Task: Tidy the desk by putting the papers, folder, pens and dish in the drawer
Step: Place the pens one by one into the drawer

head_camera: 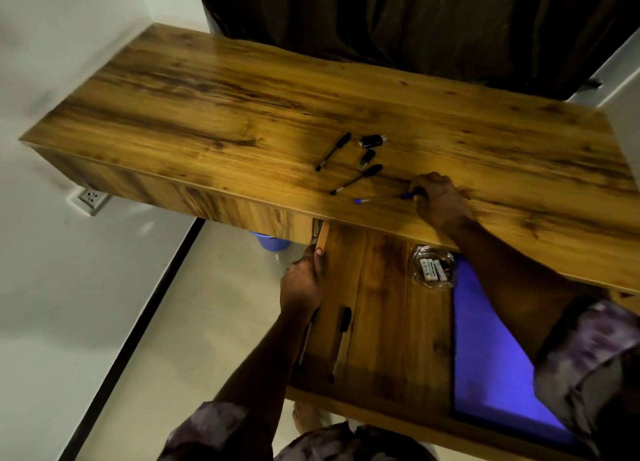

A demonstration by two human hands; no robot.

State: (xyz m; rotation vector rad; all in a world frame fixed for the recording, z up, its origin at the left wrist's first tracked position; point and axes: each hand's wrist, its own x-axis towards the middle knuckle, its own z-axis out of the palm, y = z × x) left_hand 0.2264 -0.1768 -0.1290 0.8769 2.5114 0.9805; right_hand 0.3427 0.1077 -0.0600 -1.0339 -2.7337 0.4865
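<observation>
The drawer under the wooden desk stands pulled out. Inside it lie a blue folder, a glass dish holding batteries, and two black pens. My left hand grips the drawer's left side wall. On the desk top my right hand closes on the end of a blue pen. Two more black pens lie on the desk just left of that hand.
Two small black USB-like sticks lie among the pens. A dark curtain hangs behind the desk. A blue bucket stands on the floor below, and a wall socket sits at the left.
</observation>
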